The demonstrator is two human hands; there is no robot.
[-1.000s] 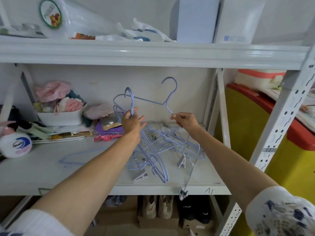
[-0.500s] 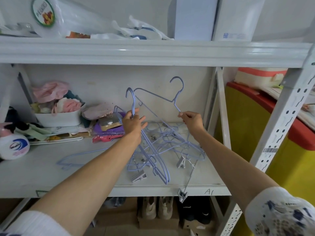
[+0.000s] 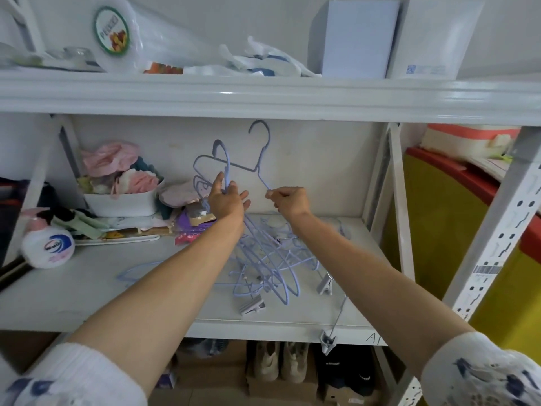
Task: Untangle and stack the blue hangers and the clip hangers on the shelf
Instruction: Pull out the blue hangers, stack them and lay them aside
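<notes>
The white metal shelf (image 3: pixel 87 291) spans the whole view, and both forearms reach in over its front edge. On its board, below and between the two hands, lies the tangle of blue hangers (image 3: pixel 263 268), thin wire loops crossing one another, with grey clip hangers (image 3: pixel 325 285) mixed in among them; one grey clip (image 3: pixel 252 306) lies at the near side of the heap, and another clip (image 3: pixel 326 342) dangles on a wire over the shelf's front edge, below the right forearm.

One raised hanger (image 3: pixel 260 159) stands clear above the heap, its hook uppermost against the back wall, above the gap between the hands. The right hand (image 3: pixel 289 200) is closed in a pinch on the lower end of this hanger's wire, which runs up and to the left from the fingertips. The left hand (image 3: pixel 227 200), just beside the right and not touching it, grips a second upright hanger (image 3: pixel 225 165) by its neck: thumb and forefinger close around the wire while the other fingers spread loosely outward. That hook rises straight above the left hand, and the wire below the grip runs down into the heap.

Left of the left hand sit a white tub of pink cloth (image 3: pixel 123 200) and, farther out, a round white bottle (image 3: pixel 48 249).
</notes>
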